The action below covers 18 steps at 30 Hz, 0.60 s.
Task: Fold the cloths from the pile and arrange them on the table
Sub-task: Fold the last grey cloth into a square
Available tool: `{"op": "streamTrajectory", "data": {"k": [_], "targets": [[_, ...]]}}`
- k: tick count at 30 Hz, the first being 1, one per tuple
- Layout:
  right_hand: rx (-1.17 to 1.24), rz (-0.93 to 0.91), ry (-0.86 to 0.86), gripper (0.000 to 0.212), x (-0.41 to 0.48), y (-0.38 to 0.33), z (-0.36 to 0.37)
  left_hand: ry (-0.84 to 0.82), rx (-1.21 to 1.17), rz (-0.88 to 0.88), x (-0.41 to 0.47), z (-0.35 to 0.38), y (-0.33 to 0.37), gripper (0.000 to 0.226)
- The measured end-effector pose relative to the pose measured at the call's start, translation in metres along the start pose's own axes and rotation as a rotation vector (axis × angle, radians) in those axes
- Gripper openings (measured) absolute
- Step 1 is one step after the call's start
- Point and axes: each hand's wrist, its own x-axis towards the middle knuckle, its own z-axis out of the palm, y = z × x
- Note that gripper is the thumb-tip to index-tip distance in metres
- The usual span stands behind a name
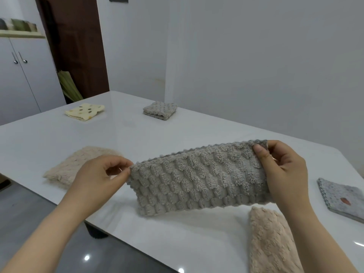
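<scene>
A grey fluffy cloth point(197, 180), folded in half into a long strip, hangs in the air above the white table point(137, 138). My left hand point(102, 174) pinches its left end and my right hand point(283, 170) pinches its right end, thumb on the front. A folded beige cloth point(65, 168) lies on the table behind my left hand. A pinkish fluffy cloth point(271, 241) lies near the front edge under my right forearm. Folded on the table are a grey cloth point(160, 110) at the back, a yellow dotted cloth point(85, 111) at back left, and a grey patterned cloth point(342, 198) at the right.
The table's front-left edge runs diagonally, with grey floor point(39, 223) below it. A white cabinet point(21, 71) and a brown door point(76, 46) stand at the back left. A white wall point(256, 56) is close behind the table on the right.
</scene>
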Motion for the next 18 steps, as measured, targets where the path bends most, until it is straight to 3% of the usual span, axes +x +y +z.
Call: {"op": "streamTrajectory", "data": {"k": [3,7,13,18], "targets": [[0.001,-0.022,0.008,0.02,-0.002,0.0,0.002,-0.039,-0.009,-0.008,0.0,0.004,-0.006,0.018],[-0.014,-0.02,0.01,0.021,-0.002,0.006,0.004,-0.04,-0.387,-0.141,0.0,0.008,-0.008,0.027],[-0.1,0.021,0.041,0.022,-0.005,0.021,0.007,0.038,-0.772,-0.308,-0.002,0.02,-0.003,0.012],[-0.072,0.103,0.018,0.02,-0.012,0.018,0.011,0.126,-0.783,-0.315,-0.005,0.025,0.003,0.036]]}}
